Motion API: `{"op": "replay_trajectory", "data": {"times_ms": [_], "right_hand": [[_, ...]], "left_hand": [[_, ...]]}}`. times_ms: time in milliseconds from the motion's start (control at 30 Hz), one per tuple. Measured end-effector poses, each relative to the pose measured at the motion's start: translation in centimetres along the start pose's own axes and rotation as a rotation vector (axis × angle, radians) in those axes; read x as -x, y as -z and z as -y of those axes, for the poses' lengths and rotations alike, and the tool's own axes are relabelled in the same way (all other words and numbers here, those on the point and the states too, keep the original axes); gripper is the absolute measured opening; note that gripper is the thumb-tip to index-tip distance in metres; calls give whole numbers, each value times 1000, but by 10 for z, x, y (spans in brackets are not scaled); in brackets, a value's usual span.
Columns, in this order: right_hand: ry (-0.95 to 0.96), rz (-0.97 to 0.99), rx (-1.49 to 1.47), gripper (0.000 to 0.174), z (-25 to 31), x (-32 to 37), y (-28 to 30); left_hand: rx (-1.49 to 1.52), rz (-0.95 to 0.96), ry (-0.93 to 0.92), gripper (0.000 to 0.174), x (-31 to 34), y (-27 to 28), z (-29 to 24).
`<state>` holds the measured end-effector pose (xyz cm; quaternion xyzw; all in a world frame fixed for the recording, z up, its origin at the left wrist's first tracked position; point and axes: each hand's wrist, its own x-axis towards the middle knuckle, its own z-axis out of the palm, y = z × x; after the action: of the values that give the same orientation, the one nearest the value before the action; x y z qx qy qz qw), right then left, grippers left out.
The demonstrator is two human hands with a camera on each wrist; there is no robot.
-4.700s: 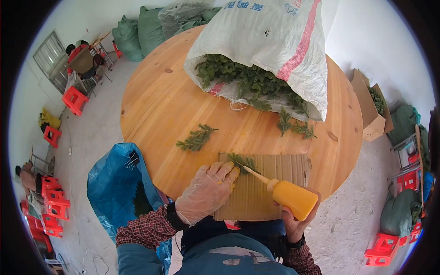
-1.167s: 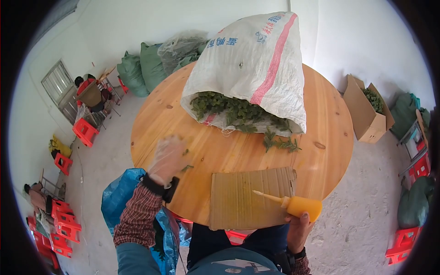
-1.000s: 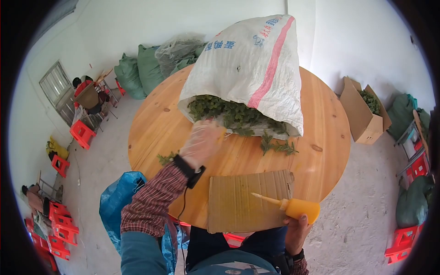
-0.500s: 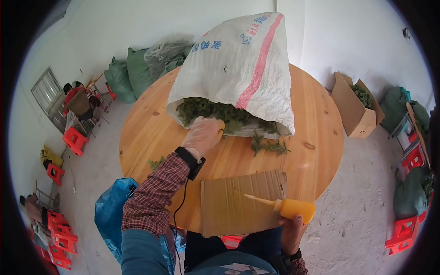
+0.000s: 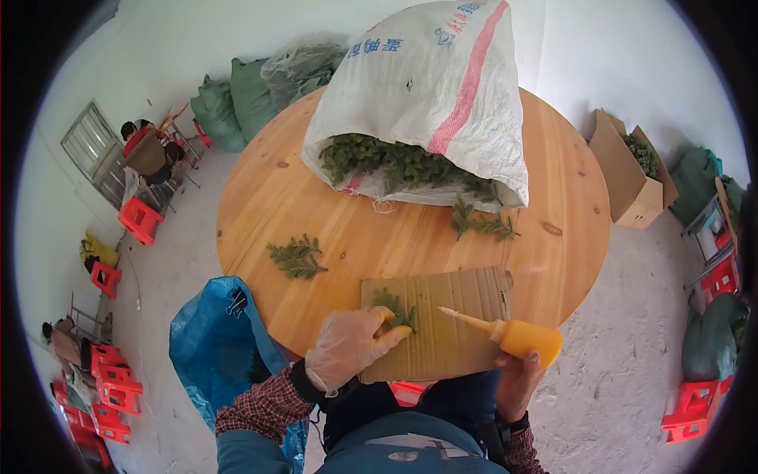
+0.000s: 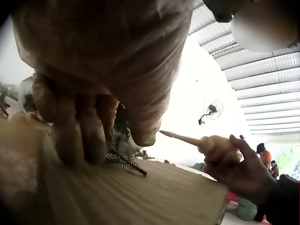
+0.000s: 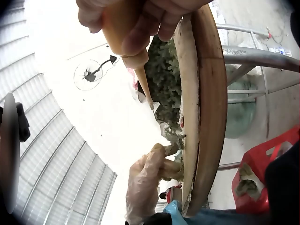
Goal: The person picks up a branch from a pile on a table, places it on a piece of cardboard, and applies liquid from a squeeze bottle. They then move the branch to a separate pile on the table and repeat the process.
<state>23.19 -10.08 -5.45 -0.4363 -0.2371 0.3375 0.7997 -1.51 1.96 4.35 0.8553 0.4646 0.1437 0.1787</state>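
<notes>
My left hand (image 5: pixel 347 347), in a clear glove, pinches a small evergreen sprig (image 5: pixel 395 308) between thumb and fingers at the left part of a cardboard piece (image 5: pixel 446 355). In the left wrist view the cut stem of the sprig (image 6: pixel 136 166) lies close over the cardboard. My bare right hand (image 5: pixel 519 379) grips a yellow squeeze bottle (image 5: pixel 530 341) tilted sideways. Its long pale nozzle (image 5: pixel 466 318) points left over the cardboard, apart from the sprig. Beyond, a white woven sack (image 5: pixel 410 87) lies with its mouth toward me, full of green sprigs (image 5: pixel 395 162).
A loose sprig (image 5: pixel 297 257) lies left on the round wooden table (image 5: pixel 260 197); more sprigs (image 5: pixel 483 223) lie by the sack's mouth. A blue bag (image 5: pixel 225 340) hangs at the table's left edge. A cardboard box (image 5: pixel 628 178) and red stools (image 5: pixel 140 220) stand around on the floor.
My left hand went from the cardboard to the sack's mouth and came back with a sprig. The right hand has kept the bottle over the cardboard's right side.
</notes>
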Motion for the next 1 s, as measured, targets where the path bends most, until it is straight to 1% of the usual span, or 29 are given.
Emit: {"op": "replay_trajectory", "data": {"times_ms": [33,67,167,300,400,467,567,733,833,867,933,967,1000], "right_hand": [[-3,-1,4,54,1,0,-1],[3,10,11,54,3,0,-2],[4,42,20,55,6,2,-7],[54,37,63,56,6,7,-14],[69,98,78,59,5,8,-15],[70,101,79,60,7,7,-17],[66,109,76,62,9,4,-19],[51,100,68,64,6,3,-19],[43,85,96,64,3,3,-19],[49,71,103,63,3,2,-21],[61,46,117,61,3,1,-26],[62,48,120,61,3,1,-30],[82,68,144,61,5,1,-34]], "left_hand": [[12,-45,-25,32,5,-1,-1],[15,-43,-22,32,9,-1,-1],[-67,-118,-43,28,21,2,1],[-2,-107,-82,24,18,-6,14],[-26,-164,-34,22,5,-4,16],[-33,-194,-13,21,-3,-1,17],[33,-221,52,21,-11,8,18],[78,-264,37,28,-13,21,24],[-241,-288,-258,38,-9,11,31],[-239,-287,-257,38,-7,8,30],[-278,-202,-273,41,-5,2,27],[-297,-160,-282,43,-5,-1,26],[-294,-161,-282,43,-3,-3,28]]}}
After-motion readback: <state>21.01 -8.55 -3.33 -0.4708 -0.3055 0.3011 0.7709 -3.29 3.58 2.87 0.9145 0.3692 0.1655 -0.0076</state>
